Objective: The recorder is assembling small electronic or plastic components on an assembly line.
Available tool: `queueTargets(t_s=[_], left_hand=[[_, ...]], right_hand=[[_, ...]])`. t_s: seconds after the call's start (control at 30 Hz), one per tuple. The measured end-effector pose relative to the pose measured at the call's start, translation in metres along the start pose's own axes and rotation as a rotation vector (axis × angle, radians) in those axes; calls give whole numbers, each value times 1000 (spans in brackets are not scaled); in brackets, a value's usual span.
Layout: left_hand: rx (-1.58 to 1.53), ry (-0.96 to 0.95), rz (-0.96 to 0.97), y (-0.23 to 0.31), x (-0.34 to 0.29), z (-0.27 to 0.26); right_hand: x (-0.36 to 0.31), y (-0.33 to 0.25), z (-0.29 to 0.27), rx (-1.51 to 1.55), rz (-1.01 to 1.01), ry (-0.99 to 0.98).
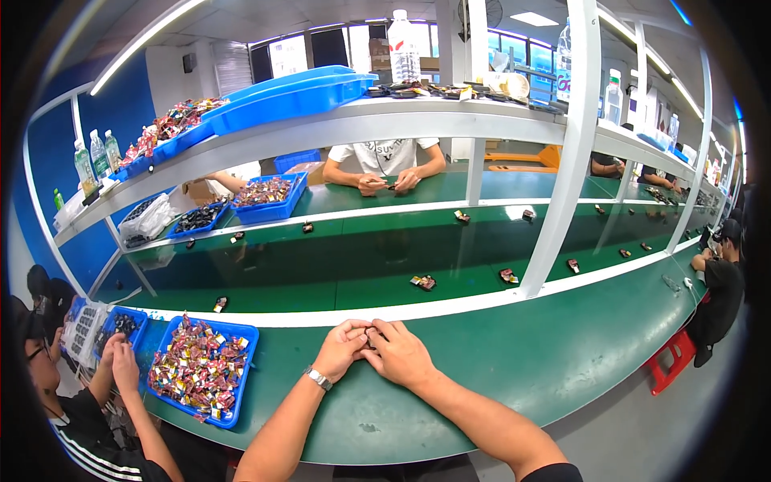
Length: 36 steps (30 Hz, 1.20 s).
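Observation:
Over the green workbench, my left hand [340, 351] and my right hand [399, 353] meet at the fingertips. Both are closed on a small dark part [369, 337], which the fingers mostly cover, so its kind cannot be made out. A watch with a metal band sits on my left wrist. To the left of my left forearm stands a blue tray [251, 361] heaped with small red, yellow and white pieces [197, 365].
Beyond a white rail runs a green conveyor belt [361, 281] carrying small dark assemblies [423, 282]. A white post [562, 161] holds up a shelf [361, 124] with blue trays and bottles. Co-workers sit at left, opposite and far right, near a red stool [669, 363].

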State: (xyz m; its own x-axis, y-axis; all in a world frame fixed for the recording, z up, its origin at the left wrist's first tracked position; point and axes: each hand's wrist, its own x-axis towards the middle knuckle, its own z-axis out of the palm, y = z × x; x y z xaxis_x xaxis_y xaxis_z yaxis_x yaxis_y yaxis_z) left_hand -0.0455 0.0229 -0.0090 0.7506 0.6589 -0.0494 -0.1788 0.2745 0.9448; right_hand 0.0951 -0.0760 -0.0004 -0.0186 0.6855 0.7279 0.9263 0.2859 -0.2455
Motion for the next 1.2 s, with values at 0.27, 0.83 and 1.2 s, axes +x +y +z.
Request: queueTargets(t_s=[0.27, 0.83, 1.2], left_hand=[[-10, 73, 34, 3, -1, 6], [273, 96, 139, -10, 4, 7], [191, 31, 85, 2, 0, 12]], right_hand=[[0, 5, 2, 116, 47, -10], [2, 16, 6, 712, 614, -42], [16, 215, -51, 95, 998, 255]])
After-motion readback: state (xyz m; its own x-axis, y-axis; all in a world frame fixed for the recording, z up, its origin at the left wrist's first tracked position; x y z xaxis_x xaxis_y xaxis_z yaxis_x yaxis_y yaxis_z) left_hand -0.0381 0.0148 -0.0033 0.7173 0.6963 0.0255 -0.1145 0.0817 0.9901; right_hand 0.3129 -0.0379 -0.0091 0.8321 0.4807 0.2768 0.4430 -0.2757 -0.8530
